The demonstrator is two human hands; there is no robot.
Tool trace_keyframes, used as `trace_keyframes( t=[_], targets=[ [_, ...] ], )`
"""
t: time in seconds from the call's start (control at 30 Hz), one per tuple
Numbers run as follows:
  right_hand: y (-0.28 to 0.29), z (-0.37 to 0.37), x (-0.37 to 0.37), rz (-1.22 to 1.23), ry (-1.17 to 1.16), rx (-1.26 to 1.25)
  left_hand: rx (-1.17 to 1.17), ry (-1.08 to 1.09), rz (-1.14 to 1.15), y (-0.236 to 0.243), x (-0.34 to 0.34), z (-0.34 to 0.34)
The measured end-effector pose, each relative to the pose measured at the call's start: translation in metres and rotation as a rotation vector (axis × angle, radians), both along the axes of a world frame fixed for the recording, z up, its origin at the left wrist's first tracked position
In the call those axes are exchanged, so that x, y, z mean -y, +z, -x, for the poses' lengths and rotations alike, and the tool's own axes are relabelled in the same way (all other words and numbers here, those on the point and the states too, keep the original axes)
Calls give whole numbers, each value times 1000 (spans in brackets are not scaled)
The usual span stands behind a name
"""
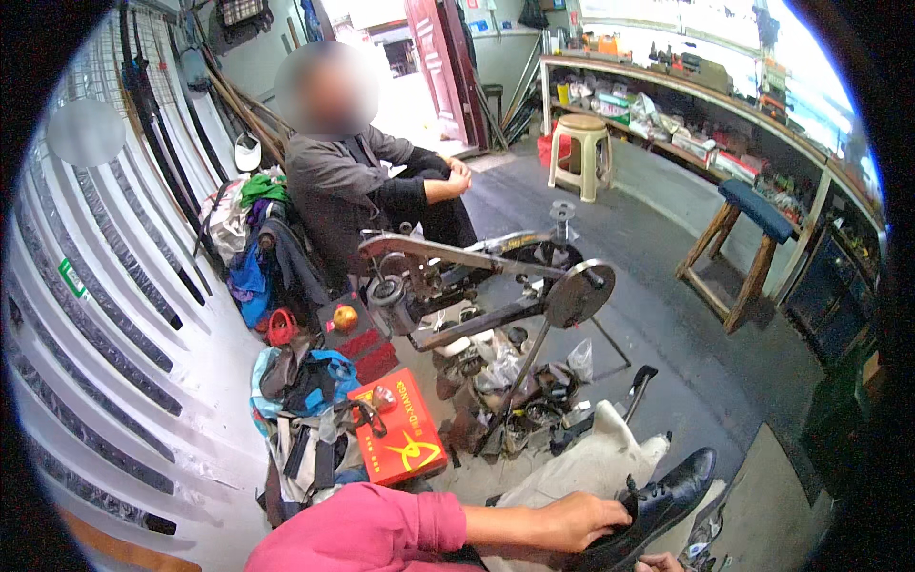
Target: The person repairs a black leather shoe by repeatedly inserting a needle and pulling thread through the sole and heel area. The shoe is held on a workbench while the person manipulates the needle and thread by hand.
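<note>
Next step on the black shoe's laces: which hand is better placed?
Left, probably. The left hand is at the black shoe's opening, close to the laces. The right hand sits lower, farther from them and mostly cut off by the frame.

Our left arm [381,529] reaches across, our left hand [593,520] turned back upward.
We extend a bare left forearm [505,526] rightward from a pink sleeve [434,520], fingers bent; our right hand [660,563] shows only partly at the lower edge, its fingers curled.
</note>
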State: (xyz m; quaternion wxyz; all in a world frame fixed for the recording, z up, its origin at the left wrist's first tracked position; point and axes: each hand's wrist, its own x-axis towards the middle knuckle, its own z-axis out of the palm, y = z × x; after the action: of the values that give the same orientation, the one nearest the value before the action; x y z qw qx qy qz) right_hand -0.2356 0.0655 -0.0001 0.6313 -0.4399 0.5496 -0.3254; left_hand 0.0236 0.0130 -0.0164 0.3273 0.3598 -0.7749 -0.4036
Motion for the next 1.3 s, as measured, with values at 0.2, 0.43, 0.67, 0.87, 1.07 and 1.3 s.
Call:
trace_keyframes(
  t=[0.2,0.43,0.67,0.87,1.07,1.3],
  targets=[
    [-11,5,2,29,19,52,286,-51,-18,20,7,3],
    [-6,8,-3,16,-24,78,-627,-6,-733,18,-15,-18],
    [-5,6,3,8,2,117,-463,-57,-534,1,-9,-17],
    [-2,2,4,-1,40,98,-6,-111,-464,-2,-11,4],
    [10,1,10,23,77,44,-98,-62,-587,-13,-8,29],
    [12,6,13,30,122,5,66,-68,-434,-11,2,34]
  ],
)
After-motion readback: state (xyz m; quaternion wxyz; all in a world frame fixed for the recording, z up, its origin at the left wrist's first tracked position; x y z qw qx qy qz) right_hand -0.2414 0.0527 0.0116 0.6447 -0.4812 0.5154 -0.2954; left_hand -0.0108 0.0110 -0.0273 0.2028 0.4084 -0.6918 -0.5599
